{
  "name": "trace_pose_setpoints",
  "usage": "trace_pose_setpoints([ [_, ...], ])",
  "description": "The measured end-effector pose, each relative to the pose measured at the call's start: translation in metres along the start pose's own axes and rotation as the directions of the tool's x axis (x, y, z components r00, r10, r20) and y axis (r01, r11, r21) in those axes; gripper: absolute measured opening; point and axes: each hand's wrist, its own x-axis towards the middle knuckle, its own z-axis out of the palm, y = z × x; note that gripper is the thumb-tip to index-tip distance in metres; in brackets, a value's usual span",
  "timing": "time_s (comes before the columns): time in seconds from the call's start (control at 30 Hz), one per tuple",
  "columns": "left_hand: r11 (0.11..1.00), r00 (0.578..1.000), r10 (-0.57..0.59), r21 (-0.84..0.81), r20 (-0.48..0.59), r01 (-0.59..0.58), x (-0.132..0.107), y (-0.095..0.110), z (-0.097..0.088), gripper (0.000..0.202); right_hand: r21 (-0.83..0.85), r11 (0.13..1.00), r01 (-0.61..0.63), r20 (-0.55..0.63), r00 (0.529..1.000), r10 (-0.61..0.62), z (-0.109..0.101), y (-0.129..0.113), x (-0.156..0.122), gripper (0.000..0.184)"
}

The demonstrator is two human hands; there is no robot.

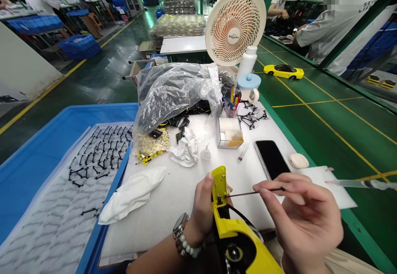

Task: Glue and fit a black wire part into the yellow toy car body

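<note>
My left hand (201, 207), with a watch and beaded bracelet on its wrist, grips a yellow model car body (240, 232) by a raised yellow panel at its far end. Between the thumb and fingers of my right hand (305, 214) is a thin dark rod (245, 193). Its tip reaches the inner face of the panel, near small black fittings. A dark curved strip runs along the body's right side. The near end of the body is cut off by the picture's bottom edge.
A blue tray (102, 110) with rows of small black parts is at left. Around the white worktop lie a cloth (133, 195), a plastic bag (173, 96), a phone (272, 160), a clear box (230, 133) and a syringe (356, 183). A fan (234, 36) stands behind.
</note>
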Motion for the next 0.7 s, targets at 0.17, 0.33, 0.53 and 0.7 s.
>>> trace_pose_setpoints([
  [0.17, 1.000, 1.000, 0.002, -0.006, 0.005, -0.002, 0.002, -0.001, -0.001, 0.069, -0.037, 0.999, 0.034, 0.021, 0.999, -0.033, -0.001, -0.002, 0.000, 0.037],
  [0.33, 1.000, 1.000, 0.021, -0.015, 0.011, -0.021, -0.001, -0.001, 0.000, 0.065, 0.055, 0.998, 0.032, -0.033, 0.999, -0.030, 0.002, -0.012, 0.019, 0.035],
  [0.53, 0.995, 0.995, 0.096, -0.020, 0.037, -0.095, -0.005, -0.004, -0.001, 0.061, -0.229, 0.953, 0.200, -0.288, 0.921, -0.262, 0.008, 0.028, 0.071, 0.035],
  [0.7, 0.995, 0.991, 0.104, -0.010, 0.084, -0.104, -0.007, -0.001, -0.001, 0.061, -0.667, 0.714, 0.214, -0.021, 0.952, -0.305, 0.032, 0.076, 0.089, 0.012],
])
